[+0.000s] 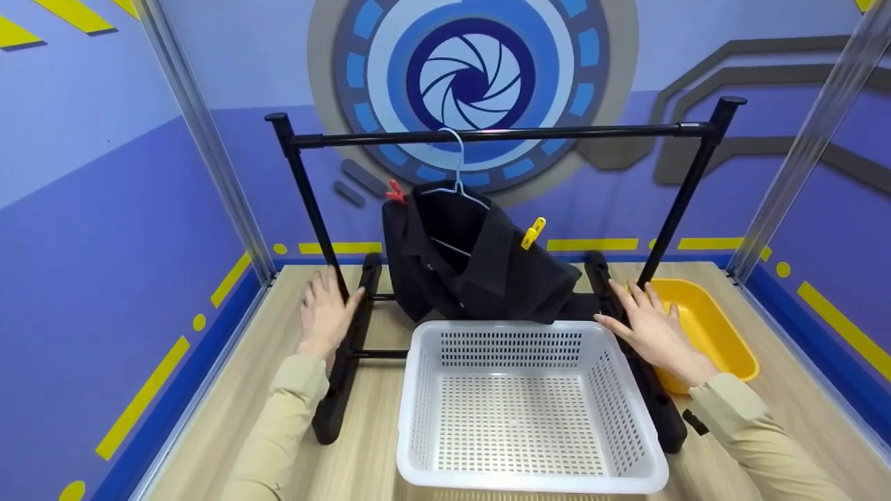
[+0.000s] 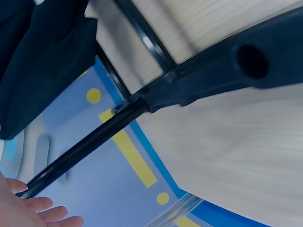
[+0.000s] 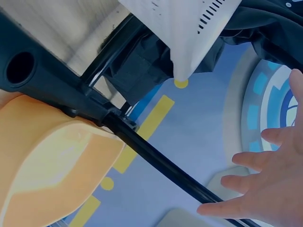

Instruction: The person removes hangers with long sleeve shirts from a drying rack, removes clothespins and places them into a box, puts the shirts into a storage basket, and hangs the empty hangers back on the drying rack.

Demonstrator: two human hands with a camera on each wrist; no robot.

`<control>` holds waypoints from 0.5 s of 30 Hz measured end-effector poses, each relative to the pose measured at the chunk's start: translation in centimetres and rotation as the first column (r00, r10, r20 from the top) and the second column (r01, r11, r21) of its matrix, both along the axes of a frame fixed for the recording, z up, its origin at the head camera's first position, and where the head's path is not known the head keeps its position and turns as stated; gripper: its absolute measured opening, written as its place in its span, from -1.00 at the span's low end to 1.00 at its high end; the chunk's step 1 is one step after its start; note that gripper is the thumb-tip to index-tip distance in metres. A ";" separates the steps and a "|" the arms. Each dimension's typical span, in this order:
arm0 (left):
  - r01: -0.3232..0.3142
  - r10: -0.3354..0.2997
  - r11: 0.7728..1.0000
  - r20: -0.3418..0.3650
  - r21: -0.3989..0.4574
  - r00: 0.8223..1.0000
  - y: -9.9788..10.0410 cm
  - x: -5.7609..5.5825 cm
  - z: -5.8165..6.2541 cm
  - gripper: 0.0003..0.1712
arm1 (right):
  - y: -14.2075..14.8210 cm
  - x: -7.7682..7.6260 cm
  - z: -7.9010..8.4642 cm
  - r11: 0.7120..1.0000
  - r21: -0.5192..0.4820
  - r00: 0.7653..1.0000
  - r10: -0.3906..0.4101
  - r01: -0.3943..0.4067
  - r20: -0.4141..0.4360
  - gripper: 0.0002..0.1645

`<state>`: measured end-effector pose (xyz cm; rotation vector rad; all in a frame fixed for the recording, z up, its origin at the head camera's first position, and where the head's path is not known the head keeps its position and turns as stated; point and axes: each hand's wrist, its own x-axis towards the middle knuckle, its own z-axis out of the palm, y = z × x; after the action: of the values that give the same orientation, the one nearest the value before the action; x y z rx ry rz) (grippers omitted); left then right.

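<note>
A black collared shirt (image 1: 487, 271) hangs from a light-blue wire hanger (image 1: 459, 163) on the top bar of a black clothes rack (image 1: 578, 133). A red clothespin (image 1: 396, 192) is clipped at the shirt's left shoulder, a yellow clothespin (image 1: 534, 233) on its right side. Beside the rack's left post is my left hand (image 1: 326, 312), fingers extended and holding nothing. My right hand (image 1: 651, 330) is spread near the right post, above the edge of a yellow tub (image 1: 720, 334). Both hands also show with straight fingers in their wrist views, the right one (image 3: 270, 184) close by the post.
A white perforated basket (image 1: 529, 480) stands between the rack's feet, in front of the shirt, whose hem overlaps its back rim. A small black piece (image 1: 695, 422) lies by the right foot. Patterned walls with metal corner posts (image 1: 216, 146) enclose the wooden table (image 1: 209, 445).
</note>
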<state>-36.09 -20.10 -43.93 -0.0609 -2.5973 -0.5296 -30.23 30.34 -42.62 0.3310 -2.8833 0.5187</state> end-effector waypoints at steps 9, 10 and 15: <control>-0.015 -0.002 0.973 0.078 0.230 0.997 -1.3 -1.0 3.0 -0.16 | -0.6 0.0 0.6 1.000 -0.007 0.999 0.019 -0.020 -0.029 -0.09; -0.014 -0.007 0.966 0.082 0.259 0.997 -1.4 -1.2 3.2 -0.16 | -0.7 0.0 0.7 1.000 -0.008 0.999 0.022 -0.022 -0.036 -0.09; -0.008 -0.018 0.917 0.062 0.398 0.998 -1.7 -2.0 3.6 -0.21 | -1.1 -0.2 0.9 0.998 -0.030 0.991 0.043 -0.047 -0.129 -0.15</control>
<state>-38.08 -21.76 -40.35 0.0866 -2.4963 -1.0674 -30.44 29.23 -41.67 0.4091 -2.7462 0.5316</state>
